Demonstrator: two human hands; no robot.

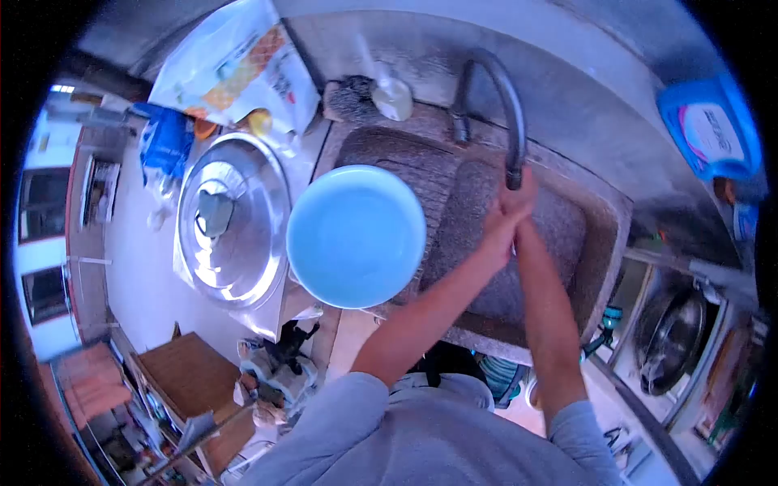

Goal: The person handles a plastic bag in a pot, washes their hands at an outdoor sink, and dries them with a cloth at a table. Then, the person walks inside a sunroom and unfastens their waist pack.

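Observation:
Under the spout of the dark curved faucet [516, 138], my two hands are pressed together over the right basin of the stone sink [620, 243]. My left hand [501, 223] and my right hand [523, 198] overlap, so their fingers are hard to tell apart. Whether anything lies between them is hidden. A light blue bowl [356, 236] rests at the sink's left side, partly over the ribbed section. A pale bottle [393, 99] and a dark scrubber [352, 99] stand on the sink's back ledge.
Left of the bowl lies a large shiny metal lid [232, 267], with a white printed bag [243, 69] behind it. A blue detergent container [709, 130] is at the upper right. A dark pan [671, 340] sits on a rack at the right.

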